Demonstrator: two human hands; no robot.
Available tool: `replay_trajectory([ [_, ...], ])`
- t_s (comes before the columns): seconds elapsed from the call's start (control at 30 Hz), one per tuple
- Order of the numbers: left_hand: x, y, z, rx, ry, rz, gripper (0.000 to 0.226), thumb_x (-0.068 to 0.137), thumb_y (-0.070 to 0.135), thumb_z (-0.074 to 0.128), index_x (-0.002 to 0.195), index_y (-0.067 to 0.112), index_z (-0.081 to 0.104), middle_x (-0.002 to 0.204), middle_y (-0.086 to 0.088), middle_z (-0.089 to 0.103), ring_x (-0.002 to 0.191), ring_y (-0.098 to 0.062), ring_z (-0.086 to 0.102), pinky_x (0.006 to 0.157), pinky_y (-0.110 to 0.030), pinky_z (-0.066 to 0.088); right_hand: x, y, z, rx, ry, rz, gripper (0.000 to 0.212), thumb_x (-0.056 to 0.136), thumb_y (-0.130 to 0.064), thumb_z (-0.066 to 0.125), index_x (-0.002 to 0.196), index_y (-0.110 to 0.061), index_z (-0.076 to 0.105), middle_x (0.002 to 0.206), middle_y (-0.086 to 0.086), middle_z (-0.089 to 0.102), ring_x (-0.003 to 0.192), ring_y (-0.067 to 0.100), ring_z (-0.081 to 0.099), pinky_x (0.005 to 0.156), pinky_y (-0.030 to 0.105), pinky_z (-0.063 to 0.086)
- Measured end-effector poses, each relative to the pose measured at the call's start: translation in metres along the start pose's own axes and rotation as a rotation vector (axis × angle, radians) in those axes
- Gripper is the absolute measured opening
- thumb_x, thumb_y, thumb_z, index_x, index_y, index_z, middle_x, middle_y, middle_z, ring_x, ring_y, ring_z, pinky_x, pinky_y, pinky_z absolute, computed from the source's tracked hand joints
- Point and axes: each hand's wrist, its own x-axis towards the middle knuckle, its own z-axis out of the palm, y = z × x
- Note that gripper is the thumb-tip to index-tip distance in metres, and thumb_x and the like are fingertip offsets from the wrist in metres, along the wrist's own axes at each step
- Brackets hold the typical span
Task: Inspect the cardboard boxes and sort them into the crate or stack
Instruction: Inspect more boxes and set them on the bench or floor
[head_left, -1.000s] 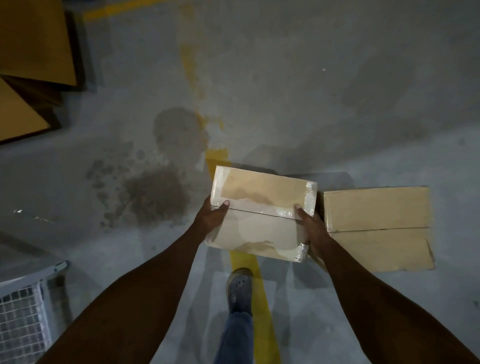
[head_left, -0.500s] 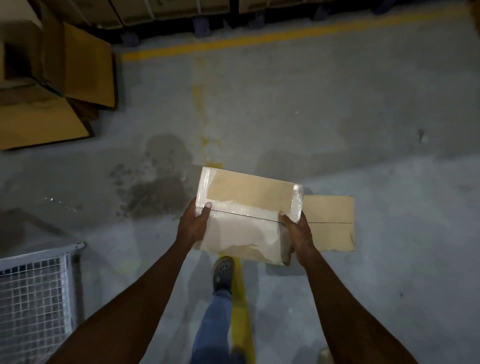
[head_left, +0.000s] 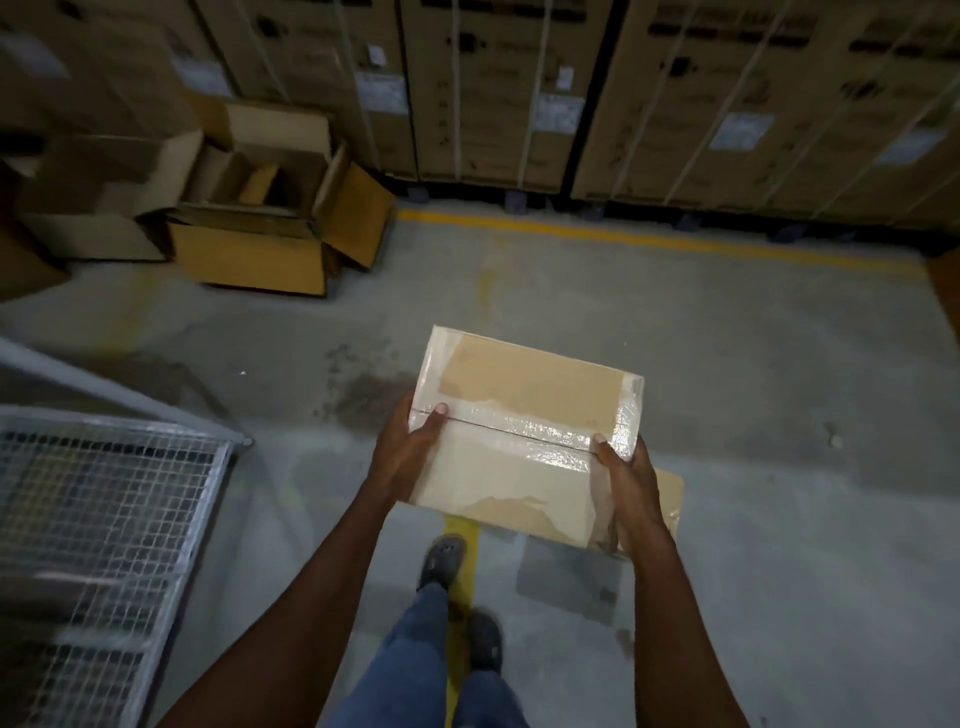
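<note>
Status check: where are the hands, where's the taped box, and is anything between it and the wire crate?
Left hand and right hand grip taped box by its ends. Box held above floor. Wire crate lower left; nothing between.

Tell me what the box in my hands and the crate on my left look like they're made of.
The box looks like matte tan cardboard, its seam and ends under glossy clear tape that glints. The crate looks like pale metal: thin wire grid in a tubular frame.
</note>
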Motion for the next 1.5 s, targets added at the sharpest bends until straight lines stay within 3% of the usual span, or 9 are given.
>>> replay_trajectory([
  [0.1, -0.055, 0.006, -0.023, -0.047, 0.082, 0.002, 0.044, 0.094, 0.056, 0.066, 0.133, 0.036, 0.058, 0.118, 0.017, 0.070, 0.106, -0.003, 0.065, 0.077, -0.022, 0.048, -0.037, -0.019, 0.000, -0.004, -0.091, -0.077, 0.035, 0.101, -0.021, 0.068, 0.135, -0.021, 0.061, 0.113, -0.012, 0.073, 0.093, -0.008, 0.069, 0.070, 0.005, 0.049],
  [0.3, -0.163, -0.007, -0.079, -0.182, 0.338, 0.027, 0.061, 0.083, 0.067, 0.066, 0.136, 0.039, 0.055, 0.124, 0.018, 0.068, 0.112, -0.003, 0.063, 0.097, -0.033, 0.050, -0.103, -0.050, 0.027, -0.074, -0.320, -0.194, 0.037, 0.100, -0.026, 0.070, 0.136, -0.030, 0.061, 0.119, -0.009, 0.075, 0.110, 0.015, 0.072, 0.098, 0.036, 0.055],
  [0.57, -0.304, -0.059, -0.180, -0.308, 0.778, -0.019, 0.047, 0.089, 0.059, 0.070, 0.129, 0.036, 0.061, 0.117, 0.014, 0.070, 0.107, -0.010, 0.067, 0.086, -0.034, 0.052, -0.209, -0.060, 0.142, -0.233, -0.729, -0.288, 0.035, 0.102, -0.024, 0.066, 0.136, -0.028, 0.060, 0.114, -0.007, 0.074, 0.094, 0.006, 0.071, 0.066, 0.018, 0.054],
  [0.8, -0.422, -0.119, -0.270, -0.398, 1.062, -0.055, 0.064, 0.076, 0.072, 0.070, 0.128, 0.037, 0.063, 0.117, 0.008, 0.074, 0.101, -0.013, 0.072, 0.090, -0.043, 0.060, -0.325, -0.032, 0.256, -0.382, -0.992, -0.332, 0.034, 0.098, -0.032, 0.070, 0.131, -0.036, 0.062, 0.118, -0.005, 0.074, 0.100, 0.019, 0.072, 0.090, 0.046, 0.060],
  [0.93, -0.488, -0.158, -0.324, -0.441, 1.192, -0.078, 0.052, 0.086, 0.060, 0.071, 0.130, 0.034, 0.062, 0.118, 0.006, 0.073, 0.104, -0.015, 0.071, 0.088, -0.040, 0.058, -0.409, -0.001, 0.316, -0.432, -1.108, -0.373, 0.042, 0.097, -0.034, 0.070, 0.138, -0.036, 0.059, 0.117, -0.011, 0.073, 0.104, 0.018, 0.071, 0.095, 0.049, 0.059],
  [1.1, -0.553, -0.217, -0.409, -0.469, 1.291, -0.094, 0.074, 0.074, 0.076, 0.073, 0.137, 0.041, 0.056, 0.129, 0.006, 0.069, 0.116, -0.020, 0.068, 0.098, -0.052, 0.055, -0.507, 0.036, 0.387, -0.459, -1.209, -0.418, 0.044, 0.099, -0.028, 0.069, 0.140, -0.032, 0.057, 0.117, -0.011, 0.071, 0.106, 0.015, 0.068, 0.094, 0.041, 0.057],
  [1.27, -0.592, -0.244, -0.471, -0.482, 1.367, -0.066, 0.081, 0.076, 0.073, 0.071, 0.146, 0.042, 0.046, 0.145, 0.006, 0.058, 0.128, -0.023, 0.058, 0.105, -0.056, 0.049, -0.584, 0.049, 0.446, -0.471, -1.286, -0.490, 0.038, 0.103, -0.026, 0.064, 0.138, -0.035, 0.052, 0.112, -0.012, 0.067, 0.096, 0.001, 0.061, 0.072, 0.026, 0.049],
  [1.33, -0.598, -0.247, -0.494, -0.518, 1.378, -0.062, 0.083, 0.077, 0.070, 0.073, 0.149, 0.041, 0.043, 0.146, 0.005, 0.056, 0.128, -0.024, 0.057, 0.105, -0.056, 0.049, -0.603, 0.049, 0.471, -0.498, -1.303, -0.526, 0.038, 0.102, -0.027, 0.063, 0.139, -0.033, 0.054, 0.112, -0.012, 0.066, 0.096, 0.000, 0.061, 0.078, 0.030, 0.049],
  [1.5, -0.589, -0.250, -0.562, -0.626, 1.354, 0.000, 0.054, 0.089, 0.046, 0.075, 0.139, 0.037, 0.057, 0.125, 0.008, 0.071, 0.113, -0.020, 0.068, 0.098, -0.052, 0.055, -0.629, 0.039, 0.549, -0.562, -1.320, -0.534, 0.037, 0.100, -0.034, 0.065, 0.134, -0.030, 0.052, 0.118, -0.007, 0.067, 0.103, 0.012, 0.065, 0.093, 0.043, 0.056],
])
